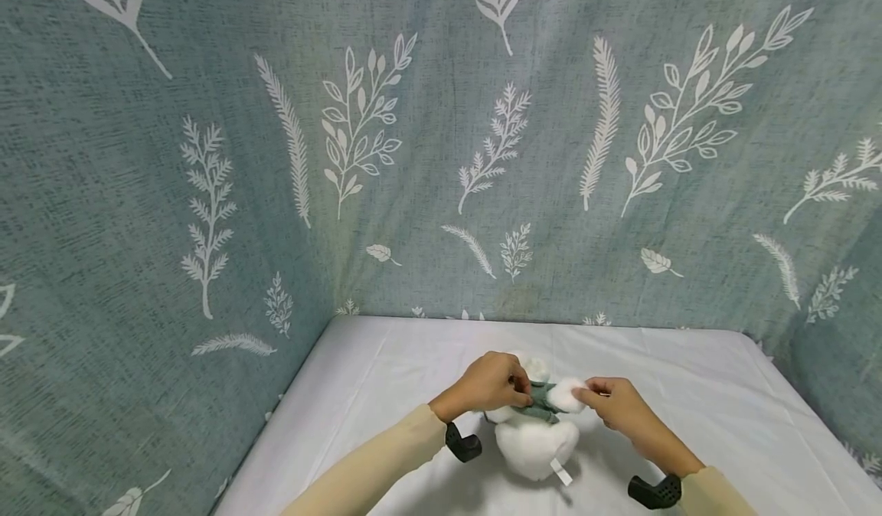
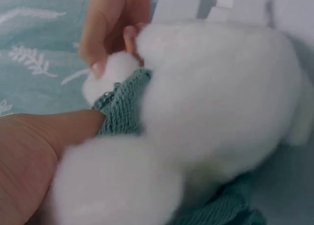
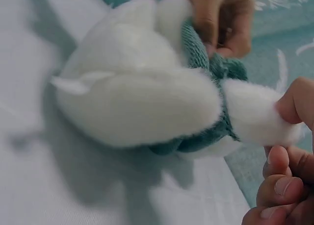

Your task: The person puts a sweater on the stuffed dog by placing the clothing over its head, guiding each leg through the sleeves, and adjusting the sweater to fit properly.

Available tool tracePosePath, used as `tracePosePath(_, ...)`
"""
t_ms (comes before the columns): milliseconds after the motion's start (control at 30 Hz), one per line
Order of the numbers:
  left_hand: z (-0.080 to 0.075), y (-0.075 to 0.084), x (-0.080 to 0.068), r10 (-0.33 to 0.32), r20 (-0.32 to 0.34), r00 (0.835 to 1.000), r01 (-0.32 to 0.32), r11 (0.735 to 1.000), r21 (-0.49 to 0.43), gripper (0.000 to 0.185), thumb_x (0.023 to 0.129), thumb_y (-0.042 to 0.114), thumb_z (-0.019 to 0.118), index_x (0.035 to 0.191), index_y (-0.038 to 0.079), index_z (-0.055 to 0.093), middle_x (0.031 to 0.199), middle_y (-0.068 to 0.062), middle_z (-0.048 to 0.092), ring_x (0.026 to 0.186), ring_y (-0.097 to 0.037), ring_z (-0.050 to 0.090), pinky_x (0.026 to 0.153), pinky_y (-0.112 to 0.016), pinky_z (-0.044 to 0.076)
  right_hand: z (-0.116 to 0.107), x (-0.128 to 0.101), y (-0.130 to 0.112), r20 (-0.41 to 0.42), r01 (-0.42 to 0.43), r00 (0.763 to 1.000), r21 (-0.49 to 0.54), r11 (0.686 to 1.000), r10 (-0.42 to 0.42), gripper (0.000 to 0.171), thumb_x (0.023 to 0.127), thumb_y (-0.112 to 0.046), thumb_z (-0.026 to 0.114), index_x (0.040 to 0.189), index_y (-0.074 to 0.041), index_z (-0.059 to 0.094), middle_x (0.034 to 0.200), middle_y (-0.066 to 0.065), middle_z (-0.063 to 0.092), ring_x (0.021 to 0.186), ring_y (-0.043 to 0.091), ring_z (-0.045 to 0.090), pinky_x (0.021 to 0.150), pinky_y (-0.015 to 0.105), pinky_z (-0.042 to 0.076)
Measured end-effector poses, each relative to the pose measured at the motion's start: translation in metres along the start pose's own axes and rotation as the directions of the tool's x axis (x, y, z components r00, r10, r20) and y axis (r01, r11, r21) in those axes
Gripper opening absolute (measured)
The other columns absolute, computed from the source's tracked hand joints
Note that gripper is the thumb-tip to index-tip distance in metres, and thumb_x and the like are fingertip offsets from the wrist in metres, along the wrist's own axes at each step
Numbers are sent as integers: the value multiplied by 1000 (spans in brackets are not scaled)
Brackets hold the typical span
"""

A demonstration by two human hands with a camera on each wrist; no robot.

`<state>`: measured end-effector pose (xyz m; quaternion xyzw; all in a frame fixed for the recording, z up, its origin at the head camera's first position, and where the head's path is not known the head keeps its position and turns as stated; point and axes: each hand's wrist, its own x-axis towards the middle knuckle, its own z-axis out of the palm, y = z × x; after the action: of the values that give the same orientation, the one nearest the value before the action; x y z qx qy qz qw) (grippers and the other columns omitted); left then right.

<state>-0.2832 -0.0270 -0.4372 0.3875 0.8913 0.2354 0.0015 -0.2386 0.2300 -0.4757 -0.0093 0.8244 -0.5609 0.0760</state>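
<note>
A white plush toy (image 1: 536, 443) lies on the white sheet, with a white tag (image 1: 561, 472) at its near end. It wears a green knitted garment (image 1: 542, 402) around its upper body. My left hand (image 1: 524, 393) grips the knit edge (image 3: 195, 44) at the toy's left side, with the thumb (image 2: 59, 129) against the knit (image 2: 122, 107). My right hand (image 1: 586, 393) pinches the toy's white arm (image 1: 568, 393), which sticks out of the green sleeve (image 3: 223, 129). The arm (image 3: 255, 117) sits between my right thumb and fingers (image 3: 294, 105). The toy's face is hidden.
A white sheet (image 1: 689, 393) covers the table. Teal cloth with white leaf prints (image 1: 441, 156) hangs close behind and on both sides, forming a corner at the back left. Black wrist mounts (image 1: 463, 445) (image 1: 654, 491) sit on both forearms.
</note>
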Motion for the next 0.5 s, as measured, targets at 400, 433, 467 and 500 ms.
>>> tracePosePath(400,2,2,-1,-57,-19,998,55,994,-93,16,88,29,84,80,19,75,72,16,63,62,2,55,61,-17,46,6,-1,1,15,-43,999,17,999,43,47,95,-51,71,113,-8,73,77,3,53,55,13,34,53,30,37)
tracePosePath(433,3,3,0,-66,-28,997,63,994,-86,18,89,31,84,80,19,73,71,16,62,61,1,54,60,-17,45,7,-2,0,20,-39,999,2,999,39,46,94,-51,72,112,-8,73,78,4,54,54,13,33,52,30,38)
tracePosePath(467,4,4,1,-73,-37,997,70,994,-80,20,89,33,84,79,20,72,70,16,61,60,1,53,58,-18,44,8,-3,-1,22,-30,999,-9,1000,30,45,94,-50,73,112,-9,73,78,5,56,54,13,33,52,31,38)
tracePosePath(500,5,5,2,-78,-45,996,75,994,-78,22,89,34,84,78,20,71,68,16,60,58,0,52,57,-18,43,8,-4,-1,23,-15,1000,-17,1000,16,45,93,-50,74,112,-9,73,78,5,58,55,14,35,53,31,39)
